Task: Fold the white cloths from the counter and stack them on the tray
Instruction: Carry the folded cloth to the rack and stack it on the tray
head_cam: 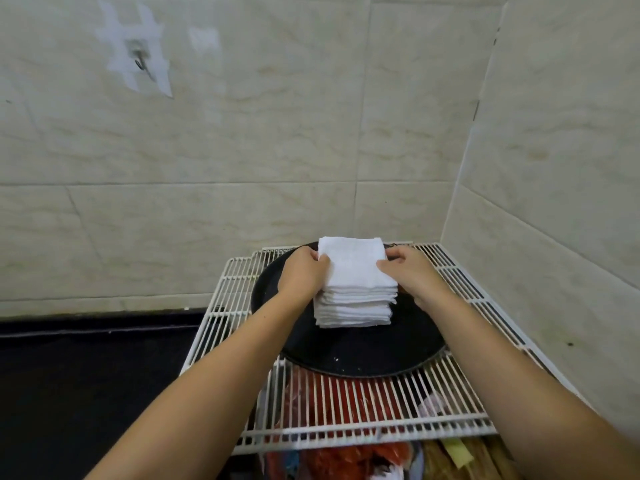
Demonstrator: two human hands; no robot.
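Two hands (356, 271) flanking cloth stack (355, 292)

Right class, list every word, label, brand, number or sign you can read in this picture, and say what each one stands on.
None can be read.
The stack of white cloths, black tray and wire rack carry no print.
The red packaging under the rack is too blurred to show any lettering.

A white wire rack (346, 415) fills the corner where the tiled walls meet, with a dark counter (86, 375) at its 9 o'clock. A round black tray (349, 358) sits directly on the rack, toward 12 o'clock, leaving bare wires at 6 o'clock.
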